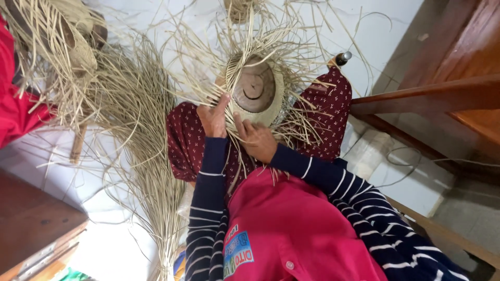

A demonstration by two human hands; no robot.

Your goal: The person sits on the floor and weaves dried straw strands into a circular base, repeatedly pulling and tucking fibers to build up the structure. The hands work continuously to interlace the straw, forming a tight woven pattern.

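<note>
A partly woven straw hat (276, 104) sits over a round wooden mould (254, 86) on my lap, which is covered by a maroon patterned cloth (187, 140). Loose pale straw strands (208, 57) fan out from its rim on all sides. My left hand (212, 118) pinches several strands at the hat's left edge, thumb up. Just beside it, my right hand (256, 139) presses on the woven brim and grips strands there. Both sleeves are dark blue with white stripes.
A long bundle of straw (143, 166) lies on the pale floor at the left. Another unfinished straw hat (73, 36) is at the top left beside a person in red (10, 109). Wooden furniture (442, 93) stands at the right, a wooden piece (31, 224) at the bottom left.
</note>
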